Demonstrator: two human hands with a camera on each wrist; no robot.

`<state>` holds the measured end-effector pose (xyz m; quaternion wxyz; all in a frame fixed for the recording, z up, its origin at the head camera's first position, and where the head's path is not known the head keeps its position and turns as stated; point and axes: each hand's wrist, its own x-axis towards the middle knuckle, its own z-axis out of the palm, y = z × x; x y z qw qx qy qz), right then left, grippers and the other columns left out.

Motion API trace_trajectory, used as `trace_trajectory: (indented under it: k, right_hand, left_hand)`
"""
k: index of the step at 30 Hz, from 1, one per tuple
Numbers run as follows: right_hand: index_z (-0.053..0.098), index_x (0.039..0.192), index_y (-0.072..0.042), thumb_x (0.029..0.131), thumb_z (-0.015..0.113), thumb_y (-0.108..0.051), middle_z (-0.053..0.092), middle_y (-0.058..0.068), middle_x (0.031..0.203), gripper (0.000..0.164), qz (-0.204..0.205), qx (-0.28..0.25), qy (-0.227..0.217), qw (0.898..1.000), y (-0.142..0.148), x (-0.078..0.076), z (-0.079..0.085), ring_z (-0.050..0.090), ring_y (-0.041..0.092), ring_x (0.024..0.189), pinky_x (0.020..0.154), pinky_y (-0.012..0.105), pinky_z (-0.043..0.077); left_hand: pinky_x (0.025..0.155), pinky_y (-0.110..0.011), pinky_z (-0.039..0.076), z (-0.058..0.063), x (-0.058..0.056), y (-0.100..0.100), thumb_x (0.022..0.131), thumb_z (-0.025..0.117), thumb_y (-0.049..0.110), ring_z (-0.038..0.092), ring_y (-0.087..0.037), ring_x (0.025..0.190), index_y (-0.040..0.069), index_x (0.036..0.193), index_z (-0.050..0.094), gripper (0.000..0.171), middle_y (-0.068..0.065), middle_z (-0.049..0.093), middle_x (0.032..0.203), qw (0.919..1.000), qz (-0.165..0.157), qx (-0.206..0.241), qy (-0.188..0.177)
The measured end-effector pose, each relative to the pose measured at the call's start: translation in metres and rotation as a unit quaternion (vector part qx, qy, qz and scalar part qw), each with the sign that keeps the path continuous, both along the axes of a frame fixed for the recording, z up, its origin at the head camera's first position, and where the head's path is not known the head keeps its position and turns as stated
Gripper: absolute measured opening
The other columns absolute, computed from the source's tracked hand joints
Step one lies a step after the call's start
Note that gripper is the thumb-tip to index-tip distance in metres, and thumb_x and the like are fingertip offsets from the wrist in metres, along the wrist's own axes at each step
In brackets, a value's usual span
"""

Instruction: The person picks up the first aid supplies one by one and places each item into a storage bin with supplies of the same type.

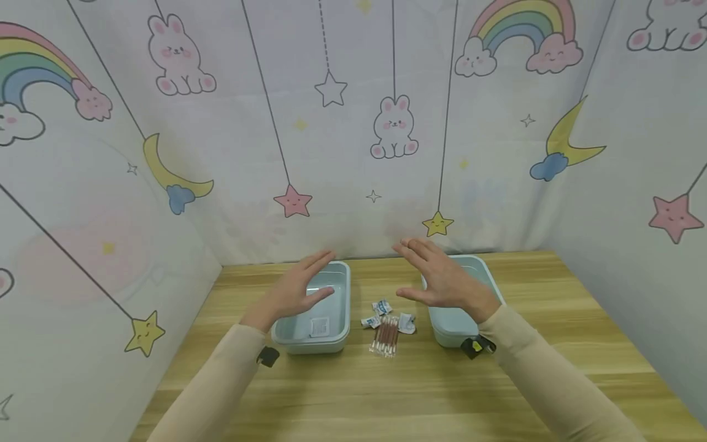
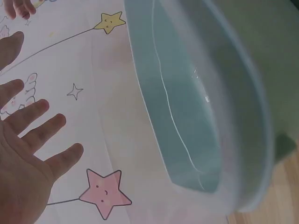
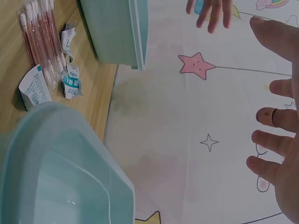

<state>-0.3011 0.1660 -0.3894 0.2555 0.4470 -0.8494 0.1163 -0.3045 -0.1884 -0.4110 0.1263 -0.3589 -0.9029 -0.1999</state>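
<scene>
My left hand (image 1: 295, 291) hovers above the left light-blue plastic bin (image 1: 347, 307), fingers straight and thumb apart, holding nothing. In that bin lies a flat white packet (image 1: 319, 327). Over the right light-blue bin (image 1: 453, 325) my right hand (image 1: 442, 279) is held up the same way, its fingers spread in the right wrist view. One finger there wears a brownish band (image 3: 266, 116). On the table between the bins are several brown-stemmed cotton swabs (image 1: 386, 336) in clear wrap. Small white-and-blue packets (image 1: 381, 307) and a crumpled white packet (image 1: 407, 323) lie around them.
The wood-grain table (image 1: 386, 399) ends at a white cloth wall (image 1: 342, 227) printed with rabbits, stars and rainbows. More printed cloth stands at the left and right sides. A black wrist strap (image 1: 478, 347) sits at the right cuff.
</scene>
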Motion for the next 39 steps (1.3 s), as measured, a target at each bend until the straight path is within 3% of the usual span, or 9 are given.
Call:
trace_trajectory:
  k: [5,14,22,30,33,39]
  right_hand:
    - [0.043,0.145,-0.005,0.086,0.069,-0.047,0.052,0.018,0.136,0.077,0.003,-0.016,-0.016,1.0,-0.002,0.001,-0.005,0.05,0.034,0.126,0.101,0.05,0.046]
    - [0.049,0.14,-0.007,0.088,0.07,-0.036,0.058,0.018,0.129,0.064,-0.013,-0.041,-0.054,0.998,-0.01,0.005,-0.012,0.058,0.033,0.116,0.093,0.047,0.053]
    - [0.055,0.135,-0.006,0.088,0.071,-0.03,0.06,0.016,0.128,0.056,-0.007,-0.073,-0.064,0.995,-0.017,0.007,-0.022,0.06,0.031,0.115,0.094,0.046,0.053]
    - [0.055,0.135,-0.007,0.088,0.071,-0.03,0.06,0.016,0.129,0.055,-0.017,-0.099,-0.076,0.992,-0.022,0.009,-0.029,0.059,0.032,0.116,0.096,0.049,0.051]
    - [0.055,0.135,-0.006,0.088,0.071,-0.032,0.06,0.017,0.128,0.056,-0.017,-0.102,-0.088,0.991,-0.023,0.01,-0.034,0.059,0.034,0.116,0.096,0.051,0.051]
    - [0.053,0.137,-0.007,0.089,0.069,-0.033,0.059,0.018,0.131,0.057,-0.019,-0.093,-0.107,0.99,-0.025,0.011,-0.04,0.058,0.035,0.119,0.097,0.052,0.05]
  left_hand:
    - [0.114,-0.052,0.034,-0.006,-0.001,-0.012,0.094,0.061,0.04,0.037,-0.029,0.142,0.023,0.152,0.034,0.066,-0.005,0.039,0.154,0.9987,0.03,0.016,-0.038]
    - [0.112,-0.053,0.036,-0.023,-0.005,-0.031,0.094,0.063,0.031,0.044,-0.032,0.136,0.014,0.146,0.044,0.058,-0.011,0.048,0.147,0.9951,0.075,0.048,-0.042]
    - [0.111,-0.059,0.034,-0.036,-0.007,-0.044,0.094,0.064,0.028,0.039,-0.038,0.138,0.008,0.143,0.046,0.056,-0.015,0.04,0.151,0.991,0.095,0.079,-0.051]
    - [0.108,-0.068,0.031,-0.051,-0.008,-0.056,0.093,0.065,0.031,0.031,-0.044,0.141,0.012,0.143,0.048,0.056,-0.018,0.029,0.157,0.9821,0.131,0.111,-0.077]
    - [0.106,-0.066,0.034,-0.061,-0.008,-0.061,0.093,0.064,0.032,0.032,-0.045,0.14,0.01,0.143,0.048,0.057,-0.019,0.027,0.158,0.9787,0.141,0.118,-0.092]
    - [0.101,-0.059,0.045,-0.073,-0.008,-0.067,0.093,0.066,0.028,0.035,-0.047,0.137,0.004,0.142,0.047,0.058,-0.025,0.027,0.154,0.9764,0.131,0.139,-0.101]
